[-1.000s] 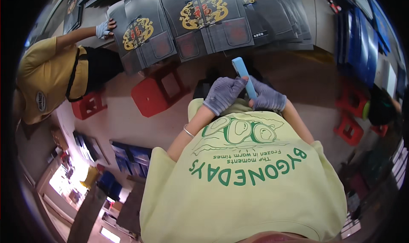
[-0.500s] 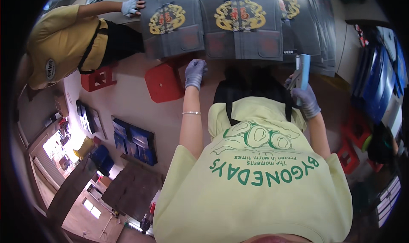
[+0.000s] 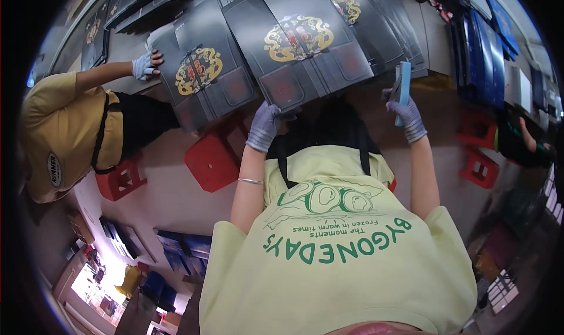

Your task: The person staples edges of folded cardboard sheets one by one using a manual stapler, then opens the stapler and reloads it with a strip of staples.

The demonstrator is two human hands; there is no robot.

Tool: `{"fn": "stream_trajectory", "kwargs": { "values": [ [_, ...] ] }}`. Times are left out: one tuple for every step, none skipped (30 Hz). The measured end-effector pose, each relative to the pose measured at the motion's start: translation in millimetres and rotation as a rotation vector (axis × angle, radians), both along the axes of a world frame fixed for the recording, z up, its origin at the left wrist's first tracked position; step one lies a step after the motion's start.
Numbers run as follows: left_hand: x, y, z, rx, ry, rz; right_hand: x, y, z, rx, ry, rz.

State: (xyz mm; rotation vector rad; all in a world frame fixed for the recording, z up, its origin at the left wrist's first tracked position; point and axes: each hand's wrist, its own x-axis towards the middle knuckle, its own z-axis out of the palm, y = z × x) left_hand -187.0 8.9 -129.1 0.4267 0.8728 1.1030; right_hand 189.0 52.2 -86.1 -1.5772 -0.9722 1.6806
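My left hand (image 3: 264,126), in a striped grey-purple glove, is closed at the near corner of a dark grey printed cardboard sheet (image 3: 299,70). Its fingertips meet the sheet's edge and seem to pinch it. The sheet bears a gold and red emblem and lies on the table in front of me, on top of others. My right hand (image 3: 408,117), gloved alike, is wrapped round a long light-blue and grey tool (image 3: 404,91) that looks like a stapler. The tool stands upright, just right of the sheets' near edge.
More printed sheets (image 3: 202,76) lie on the left, where a co-worker's gloved hand (image 3: 145,66) rests at their edge. Red stools (image 3: 211,158) stand below the table. Blue and dark panels (image 3: 479,59) are stacked at the right, near another person (image 3: 523,135).
My left hand has moved from in front of the table up to the sheet's near edge. The view has turned, so the sheets look tilted. My right hand still holds the light-blue tool.
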Motion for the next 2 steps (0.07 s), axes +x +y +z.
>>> {"fn": "stream_trajectory", "kwargs": {
  "values": [
    [-1.7,2.9,4.4,0.034,-0.031,-0.045,0.6,11.0,-0.2,0.046,0.051,0.0],
    [-2.0,-0.3,6.2,0.059,-0.062,-0.084,2.6,20.2,2.7,0.081,0.101,0.005]
  ]
}}
